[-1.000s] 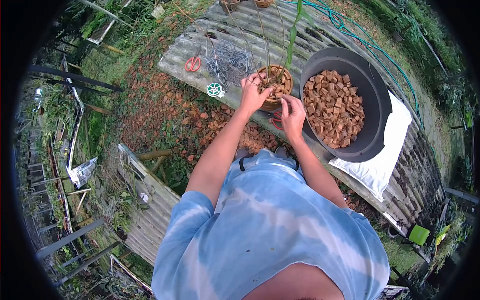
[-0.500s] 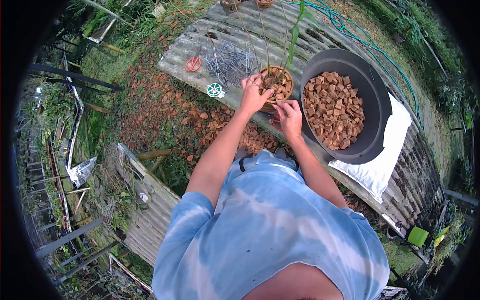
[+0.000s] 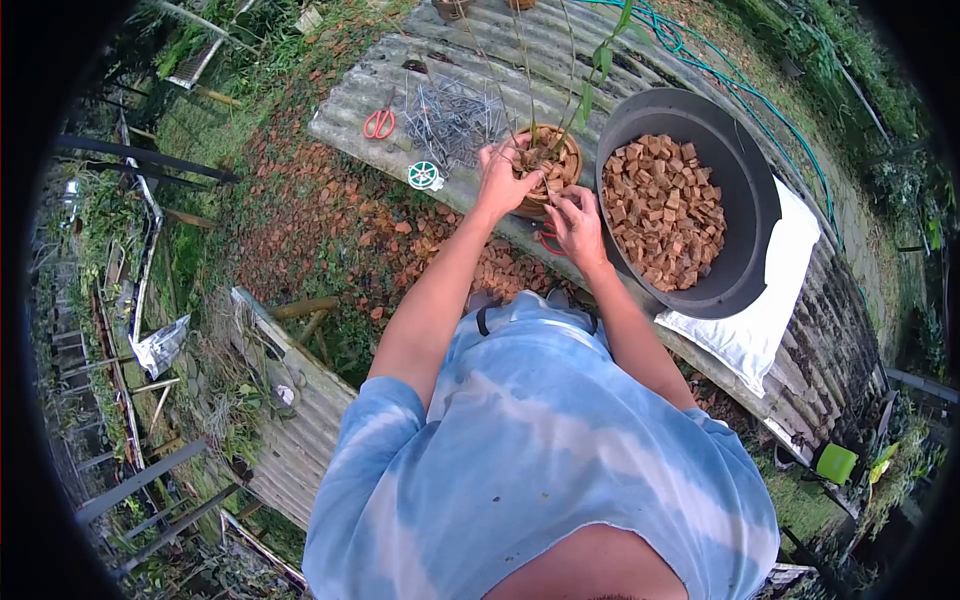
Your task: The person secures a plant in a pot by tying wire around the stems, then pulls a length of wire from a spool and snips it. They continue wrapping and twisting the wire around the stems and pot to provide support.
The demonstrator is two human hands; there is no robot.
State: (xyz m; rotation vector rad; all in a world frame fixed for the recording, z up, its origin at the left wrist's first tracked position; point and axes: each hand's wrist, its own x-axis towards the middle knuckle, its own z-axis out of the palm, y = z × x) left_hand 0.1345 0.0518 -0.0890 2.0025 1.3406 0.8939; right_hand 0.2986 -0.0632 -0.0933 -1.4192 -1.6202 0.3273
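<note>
A terracotta pot stands on the corrugated table, with brown husk chips and a plant with long thin stems and green leaves in it. My left hand curls over the pot's left side, its thumb pressed in at the plant's base. At the pot's front right rim, my right hand has its thumb and fingers pinched together; whatever they hold is too small to make out. Red-handled scissors lie partly hidden beside the pot, close to my right hand.
To the right, a big dark tub of husk chips rests on a white sack. Left of the pot are a pile of metal wire pieces, a green-and-white reel and red-handled scissors. A green hose runs behind.
The whole view has shifted slightly. My right hand's fingers have changed their pinch a little at the pot's rim; my left hand stays on the pot.
</note>
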